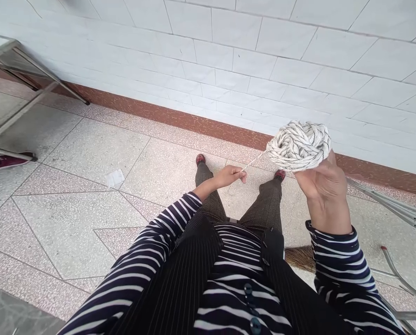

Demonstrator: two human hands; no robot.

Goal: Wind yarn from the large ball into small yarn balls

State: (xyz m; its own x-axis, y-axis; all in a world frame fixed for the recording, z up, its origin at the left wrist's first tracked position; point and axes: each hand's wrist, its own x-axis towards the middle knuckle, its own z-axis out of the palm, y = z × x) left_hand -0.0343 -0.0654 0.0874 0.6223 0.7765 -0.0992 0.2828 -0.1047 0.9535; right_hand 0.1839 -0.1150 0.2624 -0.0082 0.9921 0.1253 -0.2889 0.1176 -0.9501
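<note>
Left grip (pixel 233 176) pinches a thin white strand (pixel 254 161); right grip (pixel 325 187), at two o'clock, cups a dark-flecked white cord bundle (pixel 298 146): seemingly unwinding, next needing steady tension.

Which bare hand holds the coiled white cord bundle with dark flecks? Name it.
The right hand, palm up, supporting the white cord bundle; the left hand pinches only the thin white strand leading from it.

White rope (pixel 298 146) with dark streaks; behind it, a white wall (pixel 225 70) and reddish-brown baseboard (pixel 208 125); on its near side, a navy-and-white striped shirt (pixel 236 284), black pinstriped vest (pixel 189 274).
</note>
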